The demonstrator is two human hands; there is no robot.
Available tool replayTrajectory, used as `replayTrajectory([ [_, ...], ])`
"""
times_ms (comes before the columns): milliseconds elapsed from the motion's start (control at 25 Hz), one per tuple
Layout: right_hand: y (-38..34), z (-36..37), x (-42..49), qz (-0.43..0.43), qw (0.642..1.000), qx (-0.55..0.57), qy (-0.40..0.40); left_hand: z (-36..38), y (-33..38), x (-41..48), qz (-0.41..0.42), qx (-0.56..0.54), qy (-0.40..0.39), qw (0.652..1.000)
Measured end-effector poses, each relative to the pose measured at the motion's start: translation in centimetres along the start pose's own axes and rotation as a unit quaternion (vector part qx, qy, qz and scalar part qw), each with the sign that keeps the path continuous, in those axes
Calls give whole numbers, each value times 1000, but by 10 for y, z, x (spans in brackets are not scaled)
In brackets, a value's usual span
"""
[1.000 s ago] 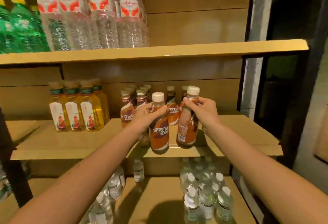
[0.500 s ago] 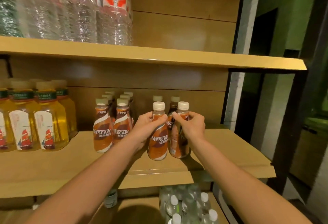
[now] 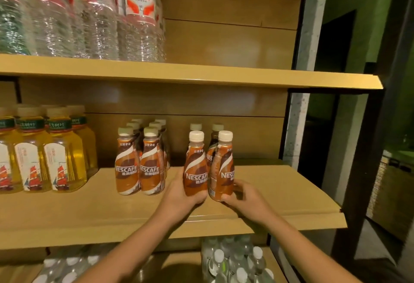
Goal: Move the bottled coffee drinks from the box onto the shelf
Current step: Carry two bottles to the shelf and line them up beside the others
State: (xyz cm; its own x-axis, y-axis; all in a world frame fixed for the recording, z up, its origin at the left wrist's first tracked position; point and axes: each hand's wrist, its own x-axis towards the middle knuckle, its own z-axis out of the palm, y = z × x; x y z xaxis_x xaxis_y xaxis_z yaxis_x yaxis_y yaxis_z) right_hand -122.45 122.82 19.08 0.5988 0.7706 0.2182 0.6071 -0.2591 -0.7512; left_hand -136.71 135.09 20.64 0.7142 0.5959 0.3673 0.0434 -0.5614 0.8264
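L hand (image 3: 181, 200) is wrapped round the lower body of one coffee bottle (image 3: 195, 170), fingers curled at its base. R hand (image 3: 244, 200) grips the base of a second coffee bottle (image 3: 221, 170) the same way. Both bottles are upright w/ white caps and touch side by side. The brown-orange labels read "NESCAFE" w/ Chinese script under it; the R one is cut off at "NESCA".

They're over the mid shelf (image 3: 280, 193), right of centre, near the front edge. Can't tell if the bases rest on it.

Two more capped bottles (image 3: 195, 127) stand just behind. To the left is a NESCAFE cluster (image 3: 139, 166), in rows toward the back. At the left edge are yellow tea bottles (image 3: 60, 155) w/ a red ship pic and green neck bands. The top shelf (image 3: 201, 76) holds clear water bottles (image 3: 139, 25) w/ red-white labels. Small water bottles (image 3: 233, 260) sit on the shelf below.
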Motion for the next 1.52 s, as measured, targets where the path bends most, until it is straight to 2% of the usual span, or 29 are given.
replayTrajectory([
  [80,8,12,1,-4,996,-70,52,5,-4,-4,-20,45,28,998],
  [200,2,19,2,24,985,-100,139,7,-12,-1,-77,73,34,994],
  [400,-9,21,6,31,969,-183,164,9,-20,5,-58,107,18,992],
  [520,-6,18,14,34,964,-234,119,6,-25,16,-43,156,-7,987],
  [640,0,18,22,44,956,-287,43,1,-35,28,-73,215,-68,971],
  [760,2,19,30,59,946,-318,10,1,-47,41,-88,262,-115,954],
  [960,2,15,52,98,942,-321,-28,10,-55,63,-123,270,-109,949],
  [1360,22,19,87,73,964,-256,-21,19,-59,86,-158,264,-98,946],
  [1520,21,20,91,77,962,-262,-24,23,-56,86,-172,310,-74,932],
])
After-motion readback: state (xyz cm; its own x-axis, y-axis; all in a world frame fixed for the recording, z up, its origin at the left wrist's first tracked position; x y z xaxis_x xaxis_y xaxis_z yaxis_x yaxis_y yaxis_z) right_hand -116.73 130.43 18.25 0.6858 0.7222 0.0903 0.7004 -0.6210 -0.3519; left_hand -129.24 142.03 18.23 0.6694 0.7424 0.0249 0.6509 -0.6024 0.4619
